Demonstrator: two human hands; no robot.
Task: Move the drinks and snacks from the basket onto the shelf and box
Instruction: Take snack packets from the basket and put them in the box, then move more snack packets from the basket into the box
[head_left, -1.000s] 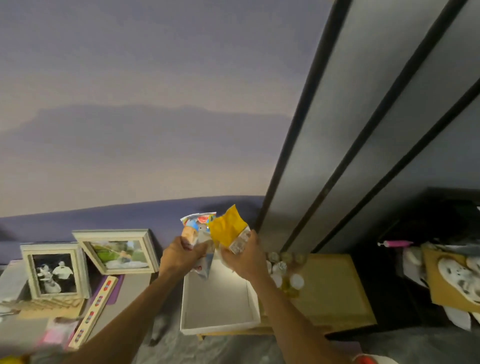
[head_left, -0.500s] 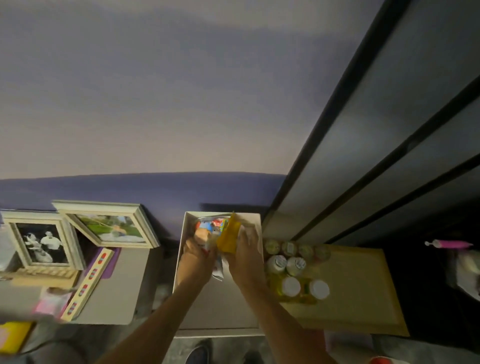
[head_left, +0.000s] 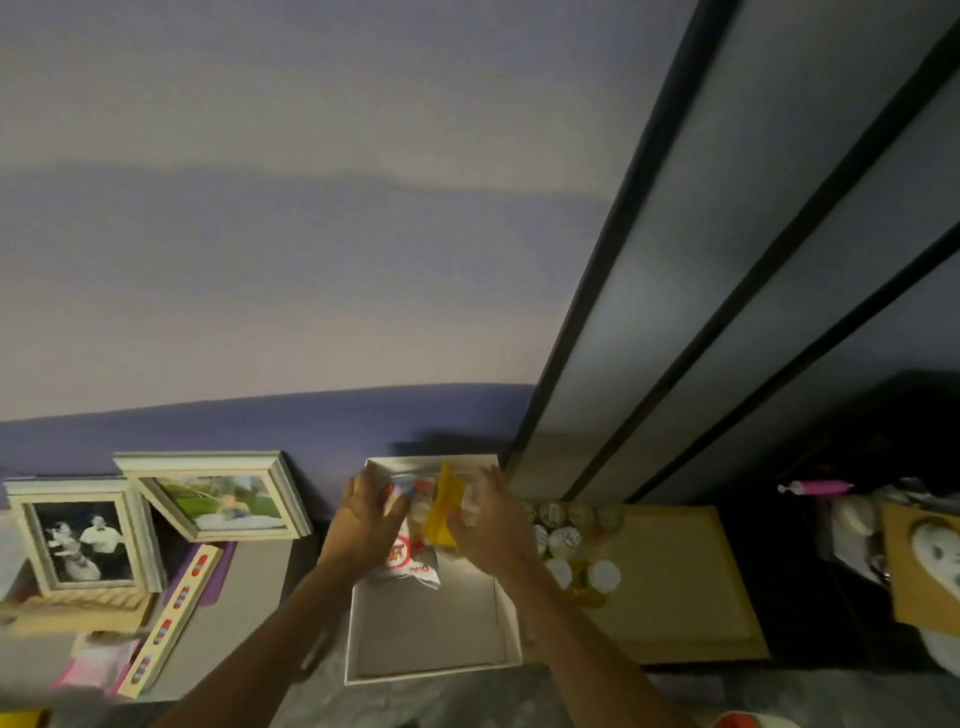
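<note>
Fingers of the left hand curl over a white snack packet, and those of the right hand close around a yellow packet — both packets sit between the two hands, low inside the white box, though whether they already rest on its floor I cannot tell. Packets like these are likely light, soft and crinkly, and would slip if pinched on a slick face, so the crimped ends nearest the fingertips look the safest hold. Bottles stand just beyond the right knuckles — on the shelf.
</note>
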